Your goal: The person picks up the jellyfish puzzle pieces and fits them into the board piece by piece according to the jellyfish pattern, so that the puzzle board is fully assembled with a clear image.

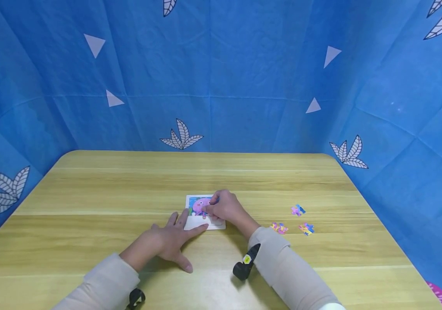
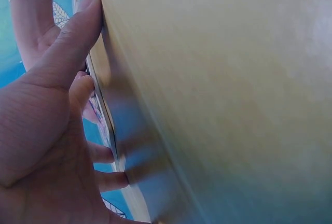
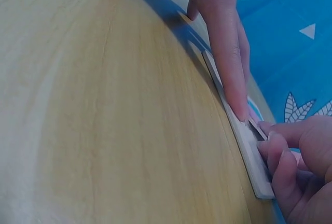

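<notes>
Pig-picture puzzle board (image 1: 194, 221) lies flat on wood-grain table (image 1: 120, 185), steadied by left hand (image 1: 170, 239), fingers spread. Tilted jigsaw piece (image 3: 258, 129) pinched at board by right hand (image 1: 227, 208). Piece judged light, stiff, thin-tabbed; best gripped by opposite edges.

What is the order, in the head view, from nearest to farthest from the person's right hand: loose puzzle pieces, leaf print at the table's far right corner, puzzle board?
From the right hand:
1. Puzzle board: partly covered by the hand.
2. Loose puzzle pieces: on the table, to its right.
3. Leaf print: beyond the far right corner.
</notes>
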`<action>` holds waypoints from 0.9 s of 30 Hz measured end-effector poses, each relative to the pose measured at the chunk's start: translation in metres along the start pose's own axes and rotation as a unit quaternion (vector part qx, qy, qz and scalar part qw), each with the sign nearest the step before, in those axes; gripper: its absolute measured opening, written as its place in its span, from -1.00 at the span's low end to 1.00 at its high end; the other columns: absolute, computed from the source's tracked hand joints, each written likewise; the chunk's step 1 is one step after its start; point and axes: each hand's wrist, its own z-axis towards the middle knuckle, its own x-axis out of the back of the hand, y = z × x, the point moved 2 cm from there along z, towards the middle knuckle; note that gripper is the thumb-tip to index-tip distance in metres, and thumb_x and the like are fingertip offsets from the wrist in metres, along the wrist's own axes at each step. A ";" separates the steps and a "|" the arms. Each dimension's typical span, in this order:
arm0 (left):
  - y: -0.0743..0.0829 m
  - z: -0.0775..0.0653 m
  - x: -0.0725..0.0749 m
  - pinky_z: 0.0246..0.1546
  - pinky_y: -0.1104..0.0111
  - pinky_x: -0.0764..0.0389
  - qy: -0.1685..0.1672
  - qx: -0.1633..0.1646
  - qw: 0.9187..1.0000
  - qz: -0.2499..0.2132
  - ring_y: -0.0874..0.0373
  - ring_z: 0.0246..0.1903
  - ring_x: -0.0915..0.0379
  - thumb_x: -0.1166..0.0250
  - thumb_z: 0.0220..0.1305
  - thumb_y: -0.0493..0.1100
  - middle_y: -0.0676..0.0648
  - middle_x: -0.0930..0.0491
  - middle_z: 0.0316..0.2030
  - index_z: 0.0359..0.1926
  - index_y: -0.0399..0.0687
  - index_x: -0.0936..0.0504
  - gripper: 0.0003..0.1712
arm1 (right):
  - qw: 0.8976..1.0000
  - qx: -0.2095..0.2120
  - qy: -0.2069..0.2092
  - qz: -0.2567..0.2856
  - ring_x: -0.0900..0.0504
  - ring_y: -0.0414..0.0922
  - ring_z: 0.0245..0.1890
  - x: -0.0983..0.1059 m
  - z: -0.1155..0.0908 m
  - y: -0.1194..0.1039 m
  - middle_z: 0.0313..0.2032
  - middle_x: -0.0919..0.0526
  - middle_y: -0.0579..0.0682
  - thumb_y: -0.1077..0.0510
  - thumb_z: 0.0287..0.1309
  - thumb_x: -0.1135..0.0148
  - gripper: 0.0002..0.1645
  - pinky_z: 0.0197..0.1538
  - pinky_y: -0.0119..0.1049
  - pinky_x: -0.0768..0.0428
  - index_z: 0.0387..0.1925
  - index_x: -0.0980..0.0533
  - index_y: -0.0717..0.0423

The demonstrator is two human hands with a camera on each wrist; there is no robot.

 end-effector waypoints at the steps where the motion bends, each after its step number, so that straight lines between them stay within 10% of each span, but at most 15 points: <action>1: 0.000 0.000 0.000 0.02 -0.49 -0.04 0.000 0.000 1.000 0.001 -0.34 0.41 0.36 -0.37 -0.24 0.44 -0.25 0.40 0.47 0.42 0.60 0.06 0.19 | 1.000 -0.002 -0.001 0.003 -0.56 -0.20 -0.68 0.000 0.000 0.000 -0.65 -0.60 0.00 0.09 0.00 -0.42 -0.72 -0.58 -0.39 -0.55 -0.42 -0.48 0.16; 27: -0.001 0.002 -0.002 0.00 -0.49 -0.08 0.006 0.006 1.000 0.015 -0.33 0.41 0.33 -0.35 -0.26 0.48 -0.24 0.39 0.47 0.41 0.63 0.06 0.19 | 0.998 0.054 0.017 0.013 -0.42 -0.22 -0.72 0.009 -0.007 0.012 -0.67 -0.51 -0.06 -0.04 0.14 -0.28 -0.69 -0.67 -0.43 -0.32 -0.47 -0.49 0.11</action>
